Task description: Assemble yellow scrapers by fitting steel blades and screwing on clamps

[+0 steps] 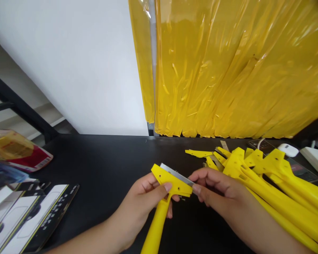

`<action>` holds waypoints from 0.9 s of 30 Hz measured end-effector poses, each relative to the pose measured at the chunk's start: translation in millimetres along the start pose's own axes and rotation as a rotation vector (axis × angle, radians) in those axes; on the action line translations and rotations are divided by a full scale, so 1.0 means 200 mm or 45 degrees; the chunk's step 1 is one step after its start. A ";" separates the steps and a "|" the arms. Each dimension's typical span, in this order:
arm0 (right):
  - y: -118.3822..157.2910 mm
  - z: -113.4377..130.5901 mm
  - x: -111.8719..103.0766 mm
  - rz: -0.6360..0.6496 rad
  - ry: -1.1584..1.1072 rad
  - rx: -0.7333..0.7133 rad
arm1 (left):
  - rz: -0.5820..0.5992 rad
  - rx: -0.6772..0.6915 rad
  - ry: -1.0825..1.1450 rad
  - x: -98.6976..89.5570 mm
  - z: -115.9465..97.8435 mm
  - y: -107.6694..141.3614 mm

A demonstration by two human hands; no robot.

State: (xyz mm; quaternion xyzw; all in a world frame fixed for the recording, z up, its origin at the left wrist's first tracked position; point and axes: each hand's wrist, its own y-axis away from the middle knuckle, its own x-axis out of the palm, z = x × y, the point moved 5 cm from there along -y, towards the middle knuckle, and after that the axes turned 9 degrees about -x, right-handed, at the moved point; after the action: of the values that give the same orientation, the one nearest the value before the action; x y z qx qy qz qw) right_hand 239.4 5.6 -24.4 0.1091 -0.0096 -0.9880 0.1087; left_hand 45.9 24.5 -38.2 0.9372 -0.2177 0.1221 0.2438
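Observation:
My left hand (141,199) is closed around the head of a yellow scraper (160,218), thumb on the flat face, handle pointing down toward me. Along the head's upper edge lies a thin grey metal blade (177,173), tilted down to the right. Thumb and fingertips of my right hand (218,188) pinch the blade's right end, close to the corner of the scraper head. Small screw-like bits show below the head's lower right edge. How deep the blade sits in the head is hidden.
Several yellow scraper handles (270,190) are piled at right, with loose yellow head plates (200,153) behind. Printed cards (50,211) and a plastic packet (18,150) lie at left. A white earphone case (288,150) sits at back right. Yellow plastic sheeting (214,70) hangs behind the black table (95,169).

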 end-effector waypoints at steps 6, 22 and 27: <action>0.00 0.04 0.03 0.031 0.058 -0.112 | 0.005 0.005 -0.050 -0.01 0.01 0.00; 0.01 0.02 0.04 0.024 0.132 -0.274 | 0.032 0.018 -0.053 -0.01 0.01 0.00; 0.02 0.03 0.05 0.082 0.095 -0.266 | 0.001 0.017 0.010 0.00 0.00 0.00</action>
State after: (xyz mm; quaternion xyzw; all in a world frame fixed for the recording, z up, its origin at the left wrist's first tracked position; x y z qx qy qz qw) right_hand 229.3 -1.1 -19.8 0.1334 0.0940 -0.9749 0.1515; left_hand 44.7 24.4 -37.5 0.9382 -0.2162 0.1274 0.2383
